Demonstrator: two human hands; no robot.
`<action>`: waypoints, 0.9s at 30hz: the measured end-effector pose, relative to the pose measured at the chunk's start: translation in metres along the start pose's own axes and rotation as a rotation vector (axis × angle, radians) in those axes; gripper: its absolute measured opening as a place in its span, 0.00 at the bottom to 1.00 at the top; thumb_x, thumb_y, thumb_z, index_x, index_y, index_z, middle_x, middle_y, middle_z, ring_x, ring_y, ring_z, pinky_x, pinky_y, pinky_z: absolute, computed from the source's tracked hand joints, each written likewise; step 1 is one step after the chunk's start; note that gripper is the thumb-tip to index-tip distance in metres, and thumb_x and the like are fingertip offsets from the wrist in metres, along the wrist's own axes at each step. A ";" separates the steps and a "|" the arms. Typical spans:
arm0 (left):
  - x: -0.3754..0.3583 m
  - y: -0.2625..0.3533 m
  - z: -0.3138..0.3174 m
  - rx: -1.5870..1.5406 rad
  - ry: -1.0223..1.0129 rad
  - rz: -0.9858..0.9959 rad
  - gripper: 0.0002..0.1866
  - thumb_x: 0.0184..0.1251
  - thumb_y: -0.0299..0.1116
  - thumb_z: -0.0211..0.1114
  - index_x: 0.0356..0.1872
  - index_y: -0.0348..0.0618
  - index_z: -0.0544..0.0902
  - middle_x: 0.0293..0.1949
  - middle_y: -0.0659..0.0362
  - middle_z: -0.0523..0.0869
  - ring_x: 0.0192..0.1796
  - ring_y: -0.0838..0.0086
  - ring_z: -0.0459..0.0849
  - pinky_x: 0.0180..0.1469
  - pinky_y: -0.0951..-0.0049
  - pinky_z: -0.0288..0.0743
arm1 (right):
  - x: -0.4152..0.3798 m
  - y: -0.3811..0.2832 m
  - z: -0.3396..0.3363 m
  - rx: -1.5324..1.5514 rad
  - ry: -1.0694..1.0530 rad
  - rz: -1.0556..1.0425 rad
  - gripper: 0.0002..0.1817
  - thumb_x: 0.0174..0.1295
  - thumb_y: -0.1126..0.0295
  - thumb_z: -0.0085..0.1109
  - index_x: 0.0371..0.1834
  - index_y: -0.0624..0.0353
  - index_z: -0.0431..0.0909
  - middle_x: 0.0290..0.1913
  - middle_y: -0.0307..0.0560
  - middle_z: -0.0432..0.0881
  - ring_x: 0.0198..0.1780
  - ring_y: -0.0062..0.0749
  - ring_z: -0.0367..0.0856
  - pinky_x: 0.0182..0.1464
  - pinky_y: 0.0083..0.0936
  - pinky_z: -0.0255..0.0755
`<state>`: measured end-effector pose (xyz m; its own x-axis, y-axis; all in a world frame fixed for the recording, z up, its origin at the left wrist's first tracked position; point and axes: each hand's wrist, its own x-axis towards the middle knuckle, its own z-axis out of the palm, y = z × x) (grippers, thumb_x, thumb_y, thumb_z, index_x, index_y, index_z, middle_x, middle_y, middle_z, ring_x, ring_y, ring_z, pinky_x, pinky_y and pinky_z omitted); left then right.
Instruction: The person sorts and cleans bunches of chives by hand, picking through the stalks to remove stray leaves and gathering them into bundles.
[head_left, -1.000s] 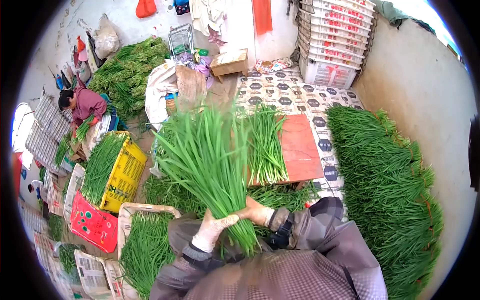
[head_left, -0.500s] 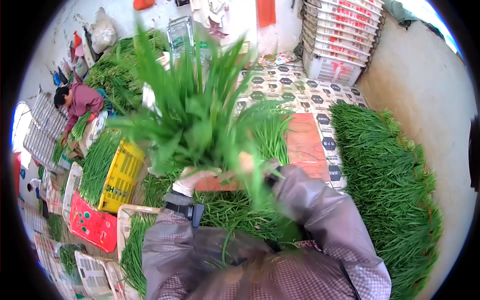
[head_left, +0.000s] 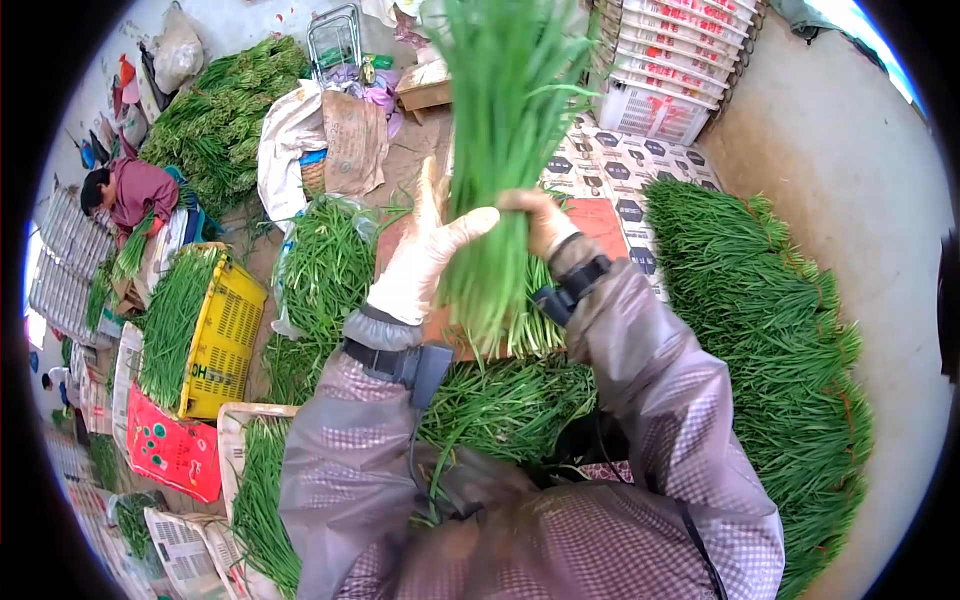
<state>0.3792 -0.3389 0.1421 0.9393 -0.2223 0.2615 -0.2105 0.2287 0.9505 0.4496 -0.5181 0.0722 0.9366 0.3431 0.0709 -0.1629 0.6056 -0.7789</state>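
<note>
A large bunch of long green leafy stalks stands upright in front of me, blurred by motion. My right hand is wrapped round its right side. At its left edge my left hand, in a white glove, has its fingers spread and pointing up, the thumb reaching toward the stalks. Below the bunch, more stalks lie on a reddish board. Loose greens are heaped between the board and my body.
Bundled greens line the right wall. White crates are stacked at the back. A yellow crate, a red sheet and a heap of greens are on the left. Farther off, a person handles greens.
The bunch has moved right and now stands more upright, its leaves less fanned out. My left hand has opened beside it and risen. The view has shifted slightly.
</note>
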 end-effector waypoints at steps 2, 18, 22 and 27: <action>-0.007 -0.006 -0.009 0.061 -0.032 -0.054 0.46 0.59 0.43 0.73 0.74 0.39 0.57 0.70 0.51 0.66 0.72 0.67 0.63 0.73 0.66 0.57 | -0.011 -0.023 -0.022 0.126 -0.032 0.089 0.18 0.53 0.71 0.62 0.47 0.66 0.79 0.43 0.51 0.85 0.44 0.39 0.85 0.55 0.38 0.78; -0.095 -0.209 -0.040 1.358 -0.101 -0.606 0.20 0.53 0.51 0.69 0.29 0.42 0.87 0.33 0.48 0.87 0.42 0.54 0.86 0.45 0.57 0.78 | -0.062 0.006 -0.143 0.218 0.202 0.281 0.21 0.52 0.68 0.62 0.50 0.65 0.78 0.44 0.52 0.85 0.42 0.43 0.85 0.52 0.42 0.80; -0.084 -0.210 -0.044 1.185 -0.091 -0.766 0.18 0.53 0.47 0.68 0.40 0.46 0.86 0.43 0.47 0.87 0.51 0.55 0.84 0.54 0.58 0.76 | -0.055 0.024 -0.151 0.176 0.217 0.342 0.19 0.54 0.69 0.63 0.49 0.65 0.78 0.43 0.50 0.86 0.41 0.39 0.85 0.51 0.41 0.80; -0.070 -0.224 -0.029 1.022 -0.073 -0.448 0.19 0.57 0.44 0.66 0.45 0.41 0.84 0.48 0.45 0.85 0.55 0.53 0.81 0.57 0.58 0.74 | -0.043 0.041 -0.143 0.078 0.267 0.420 0.24 0.54 0.70 0.65 0.55 0.66 0.75 0.47 0.51 0.84 0.47 0.42 0.84 0.57 0.41 0.76</action>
